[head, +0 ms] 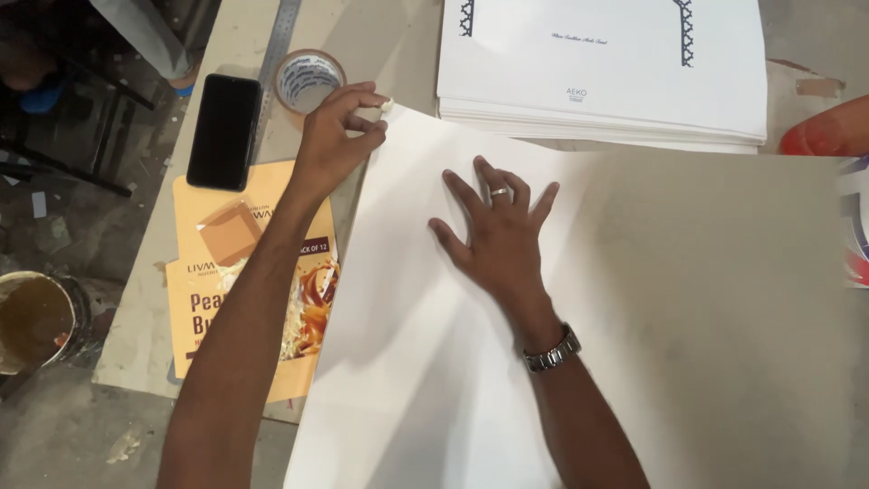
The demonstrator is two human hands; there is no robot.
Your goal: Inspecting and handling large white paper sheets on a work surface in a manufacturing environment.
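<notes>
White sheet [425, 362]: lay flat across the lower middle of the frame on the grey work table [724, 317], its far corner reaching toward the upper centre.
Orange flat carton [249, 281]: lay at the lower left, partly under the left forearm, its right edge just beside the sheet.
Tin of brown liquid [32, 317]: stood on the floor at the far left edge, well apart from the table.
Right hand [498, 231]: pressed flat on the sheet at frame centre, fingers spread, gripping nothing; ring on one finger, metal wristwatch [550, 349] on the wrist below.
Left hand [337, 136]: sat at the upper left of centre, fingertips pinched shut on the sheet's far corner, which curled up slightly at the pinch.
Black phone [224, 131]: lay face up at the upper left, touching the top edge of the carton.
Tape roll [308, 80]: rested just beyond the left hand, beside a steel ruler [276, 54].
Stack of printed white sheets [606, 72]: filled the top centre and right, just beyond the sheet.
Orange-red object [828, 131]: showed at the right edge, kind not clear.
</notes>
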